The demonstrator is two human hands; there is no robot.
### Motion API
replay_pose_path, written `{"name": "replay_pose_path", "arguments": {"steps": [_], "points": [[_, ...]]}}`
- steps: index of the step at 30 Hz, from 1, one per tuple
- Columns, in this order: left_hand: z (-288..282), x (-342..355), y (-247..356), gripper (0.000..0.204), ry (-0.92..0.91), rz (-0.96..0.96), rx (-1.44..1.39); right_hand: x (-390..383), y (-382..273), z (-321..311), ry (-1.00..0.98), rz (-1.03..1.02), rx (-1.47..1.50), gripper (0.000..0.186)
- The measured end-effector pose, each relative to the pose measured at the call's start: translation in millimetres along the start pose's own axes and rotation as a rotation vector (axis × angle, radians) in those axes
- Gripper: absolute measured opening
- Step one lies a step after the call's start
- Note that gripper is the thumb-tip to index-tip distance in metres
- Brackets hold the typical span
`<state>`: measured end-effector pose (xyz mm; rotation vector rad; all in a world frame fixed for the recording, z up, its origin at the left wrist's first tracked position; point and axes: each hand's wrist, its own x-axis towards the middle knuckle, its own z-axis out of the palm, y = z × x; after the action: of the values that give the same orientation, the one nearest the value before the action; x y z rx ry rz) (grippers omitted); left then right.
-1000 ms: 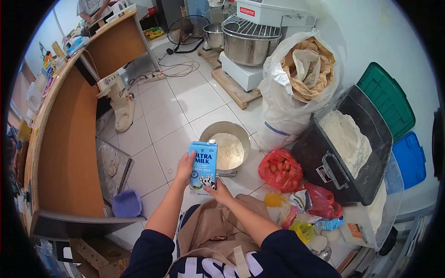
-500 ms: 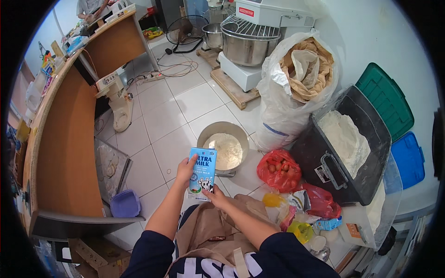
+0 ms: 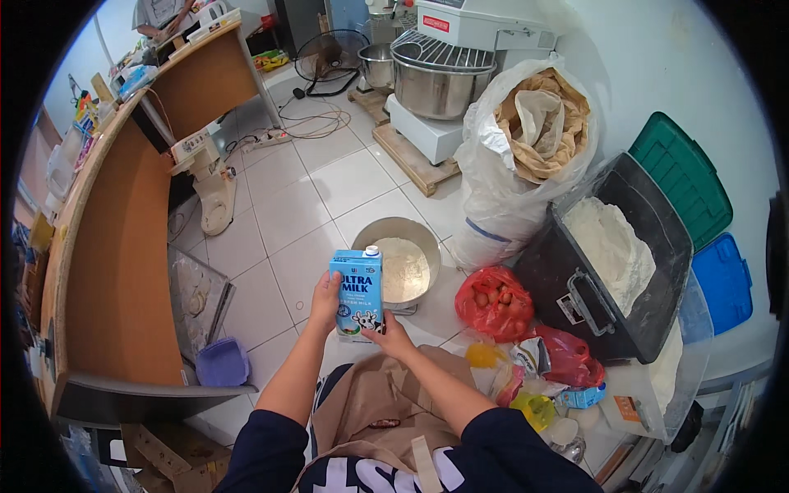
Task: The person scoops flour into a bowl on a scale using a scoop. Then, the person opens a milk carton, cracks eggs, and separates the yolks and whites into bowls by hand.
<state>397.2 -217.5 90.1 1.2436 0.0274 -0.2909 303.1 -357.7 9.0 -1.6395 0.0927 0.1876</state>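
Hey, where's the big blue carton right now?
In the head view, the big blue carton is just left of and below centre, held between the left hand and right hand, hiding part of the metal bowl.

The blue carton (image 3: 357, 287) hides the near-left rim of the metal bowl (image 3: 399, 227) and most fingers of the left hand (image 3: 325, 299); its smallest print is unreadable; the bowl covers most of a flat base (image 3: 405, 311); beyond the far surface (image 3: 205, 74), a person (image 3: 163, 12) is cut off above; likewise the white mixer (image 3: 477, 26).
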Motion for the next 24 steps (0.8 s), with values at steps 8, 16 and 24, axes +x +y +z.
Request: {"name": "replay_pose_path", "arguments": {"steps": [8, 16, 24], "points": [[3.1, 7.8, -1.0, 0.035, 0.028, -0.098, 0.121, -2.2, 23.8, 20.3, 0.028, -0.051, 0.125, 0.065], [-2.2, 12.2, -15.9, 0.049, 0.141, -0.198, 0.338, -15.9, 28.9, 31.9, 0.001, 0.159, 0.304, 0.053], [-6.2, 5.4, -10.9, 0.043, 0.099, -0.134, 0.224, -10.7, 10.8, 17.6, 0.055, 0.110, 0.155, 0.058]]}}
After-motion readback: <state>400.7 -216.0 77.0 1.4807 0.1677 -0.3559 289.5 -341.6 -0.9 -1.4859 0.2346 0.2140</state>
